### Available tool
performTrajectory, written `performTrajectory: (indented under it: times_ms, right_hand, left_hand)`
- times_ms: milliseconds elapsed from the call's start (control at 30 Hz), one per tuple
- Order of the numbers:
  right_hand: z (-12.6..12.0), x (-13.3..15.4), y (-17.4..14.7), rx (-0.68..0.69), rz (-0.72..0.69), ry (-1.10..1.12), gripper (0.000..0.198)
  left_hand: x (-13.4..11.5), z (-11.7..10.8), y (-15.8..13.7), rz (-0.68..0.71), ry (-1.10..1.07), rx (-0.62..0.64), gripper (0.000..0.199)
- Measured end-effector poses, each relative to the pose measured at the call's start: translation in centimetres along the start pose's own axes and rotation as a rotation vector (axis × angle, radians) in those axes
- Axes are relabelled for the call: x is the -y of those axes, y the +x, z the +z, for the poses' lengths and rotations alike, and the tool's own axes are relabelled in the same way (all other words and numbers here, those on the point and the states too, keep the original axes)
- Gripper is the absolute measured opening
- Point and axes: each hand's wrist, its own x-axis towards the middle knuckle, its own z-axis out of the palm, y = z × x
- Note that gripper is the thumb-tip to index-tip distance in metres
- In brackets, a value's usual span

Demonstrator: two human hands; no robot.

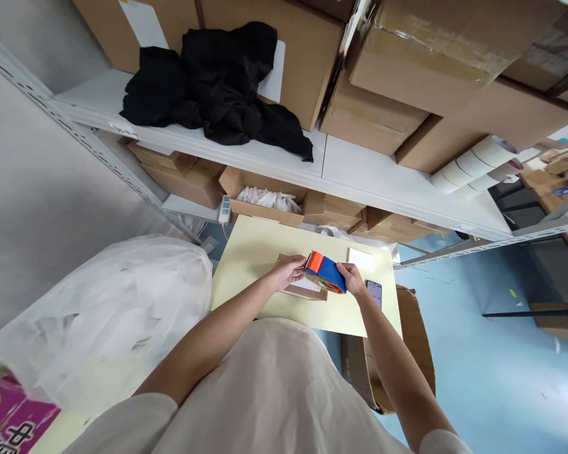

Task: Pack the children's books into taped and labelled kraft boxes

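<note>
Above the pale table [246,252], a blue and orange tape dispenser [332,272] with a roll of tape is held in my right hand [351,279], fingers closed round its blue end. My left hand [288,272] is closed at the dispenser's orange front end, fingertips against it. Whether it also pinches the end of the tape is too small to tell. Below both hands lies a flat brown cardboard piece [319,295] with a white sheet on it, partly covered by my left hand and the dispenser.
A phone [374,293] and a white pad [361,259] lie on the table's right. An open carton [414,340] stands beneath that side. Bulging white plastic bags [108,315] are at left. Ahead, a shelf [360,167] bears cartons, black cloth [227,82] and tape rolls [473,164].
</note>
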Motion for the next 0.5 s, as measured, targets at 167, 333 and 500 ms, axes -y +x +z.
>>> performTrajectory:
  times_ms: [167, 333, 500]
  right_hand:
    - [-0.1, 0.6, -0.3, 0.026, -0.042, -0.089, 0.058]
    - [-0.4, 3.2, -0.2, 0.018, -0.063, -0.289, 0.056]
    - [-2.4, 4.3, -0.6, 0.019, -0.101, -0.496, 0.054]
  left_hand:
    - [-0.2, -0.1, 0.5, 0.076, 0.027, -0.107, 0.027]
    - [-1.1, -0.8, 0.3, 0.193, 0.073, -0.209, 0.033]
    - [-2.4, -5.9, -0.8, 0.289, 0.071, -0.287, 0.044]
